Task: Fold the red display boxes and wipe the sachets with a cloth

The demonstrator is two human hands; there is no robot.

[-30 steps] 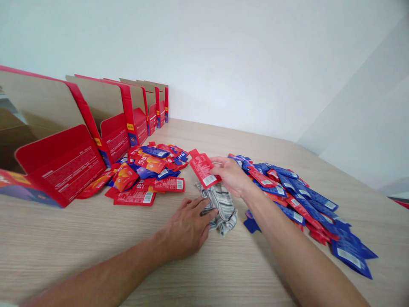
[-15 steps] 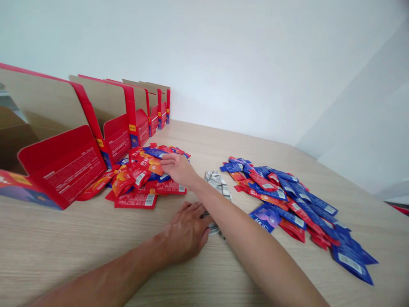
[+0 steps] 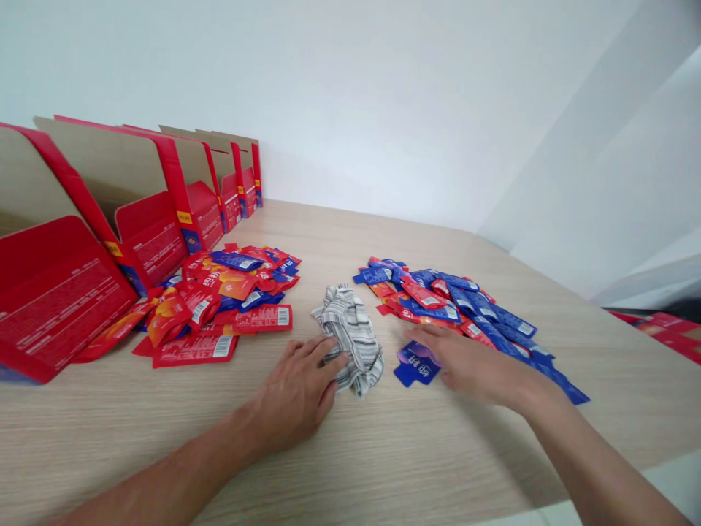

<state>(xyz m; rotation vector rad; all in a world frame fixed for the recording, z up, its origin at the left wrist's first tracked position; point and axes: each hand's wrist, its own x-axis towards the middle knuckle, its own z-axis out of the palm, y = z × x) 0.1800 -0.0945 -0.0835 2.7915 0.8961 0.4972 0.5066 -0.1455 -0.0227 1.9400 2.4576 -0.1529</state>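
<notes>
A crumpled grey-and-white striped cloth (image 3: pixel 355 337) lies in the middle of the table. My left hand (image 3: pixel 301 383) rests at its left edge, fingers stretched out and the tips touching the fabric. To the right of the cloth is a single blue packet (image 3: pixel 417 369) with white lettering. Slightly blurred, my right hand (image 3: pixel 465 359) is over that packet's right side, its fingers extended and nothing seen in them. Beyond it spreads a pile of blue and red packets (image 3: pixel 482 305). On the left a second heap of red, orange and blue packets (image 3: pixel 224 285) lies on the table.
Several open red cardboard boxes (image 3: pixel 147 237) stand in a row along the left side, their brown insides showing. A white wall (image 3: pixel 372 102) rises behind the wooden table (image 3: pixel 350 460). Something red (image 3: pixel 662 329) shows at the far right.
My right hand has moved from the left heap across to the blue packet on the right, uncovering the striped cloth. My left hand stays by the cloth. The view has turned rightward.
</notes>
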